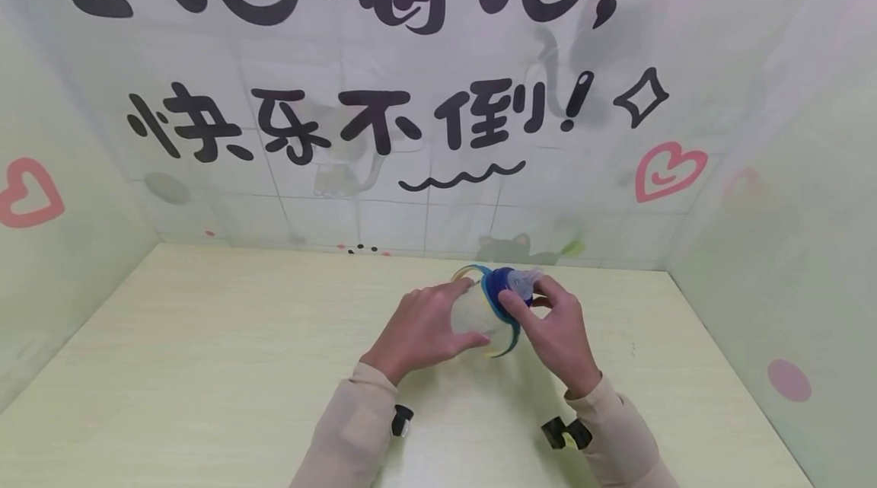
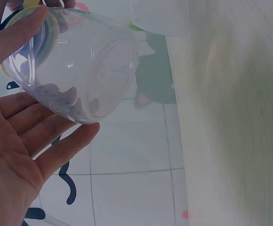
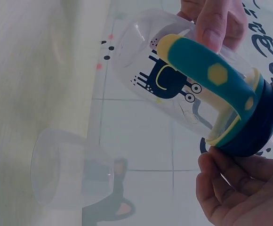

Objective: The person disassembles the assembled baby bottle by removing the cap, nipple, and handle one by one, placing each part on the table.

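A clear baby bottle (image 1: 471, 314) is tilted on its side above the table, its teat (image 1: 524, 282) pointing to the upper right. It has a dark blue screw collar (image 3: 261, 125), teal and yellow handles (image 3: 212, 70) and a dark cartoon print. My left hand (image 1: 421, 324) grips the clear body between thumb and fingers, the palm showing in the left wrist view. With thumb and fingertips my right hand (image 1: 562, 332) pinches the collar near the teat. A translucent cup-shaped cover (image 3: 73, 169) stands on the table close by; in the head view it is hidden.
The pale wood-grain table (image 1: 226, 366) ends at a printed back wall (image 1: 342, 214) with large black lettering, just beyond the hands. Side walls (image 1: 774, 267) with hearts and dots close in the table on the left and right.
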Demonstrator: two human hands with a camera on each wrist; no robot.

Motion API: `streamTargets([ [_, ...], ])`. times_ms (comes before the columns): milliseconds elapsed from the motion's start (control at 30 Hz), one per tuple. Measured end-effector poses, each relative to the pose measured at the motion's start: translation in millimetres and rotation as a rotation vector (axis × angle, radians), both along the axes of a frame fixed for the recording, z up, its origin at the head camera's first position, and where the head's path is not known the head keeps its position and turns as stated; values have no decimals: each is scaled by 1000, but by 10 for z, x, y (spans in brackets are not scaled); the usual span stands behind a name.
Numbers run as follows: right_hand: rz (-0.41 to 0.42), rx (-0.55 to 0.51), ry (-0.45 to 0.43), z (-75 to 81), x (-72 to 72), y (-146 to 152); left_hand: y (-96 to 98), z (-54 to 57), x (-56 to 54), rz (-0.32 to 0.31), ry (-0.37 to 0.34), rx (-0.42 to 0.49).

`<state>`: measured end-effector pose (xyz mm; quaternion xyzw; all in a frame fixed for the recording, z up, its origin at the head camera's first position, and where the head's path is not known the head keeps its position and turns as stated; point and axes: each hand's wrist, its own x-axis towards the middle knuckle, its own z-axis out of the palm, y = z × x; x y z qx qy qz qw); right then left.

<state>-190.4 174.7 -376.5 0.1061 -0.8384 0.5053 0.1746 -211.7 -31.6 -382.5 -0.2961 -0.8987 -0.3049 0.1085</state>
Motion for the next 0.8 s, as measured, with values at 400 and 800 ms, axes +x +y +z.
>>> streamTargets([
  [400,184,-14,106,24,5,87,-39,12,-3,-73,-88,24],
  [800,412,-213,100,61,34,143,-83,43,22,-214,-199,155],
])
